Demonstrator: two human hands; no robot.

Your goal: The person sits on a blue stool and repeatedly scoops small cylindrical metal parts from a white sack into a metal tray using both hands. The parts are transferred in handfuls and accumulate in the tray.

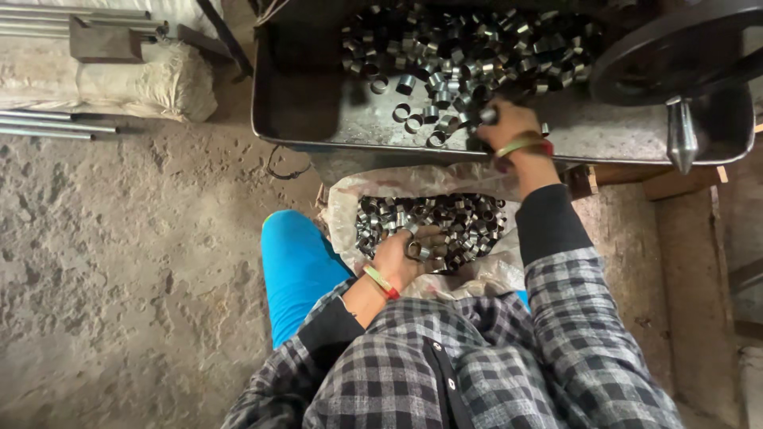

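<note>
My left hand (pixel 407 256) rests in an open sack (pixel 485 274) filled with several small metal rings (pixel 449 218), its fingers curled around a few of them. My right hand (pixel 506 127) reaches up into a dark metal tray (pixel 318 119) and pinches a metal ring at the edge of a big heap of rings (pixel 461 52). Both wrists wear bangles. My sleeves are grey checked cloth, and my blue-clad knee (pixel 296 266) shows left of the sack.
A black hand wheel (pixel 675 52) with a shiny metal handle (pixel 682 135) overhangs the tray's right end. Metal rods (pixel 56 127) and a stuffed white sack (pixel 135 79) lie at the upper left. Rough concrete floor (pixel 119 262) spreads to the left.
</note>
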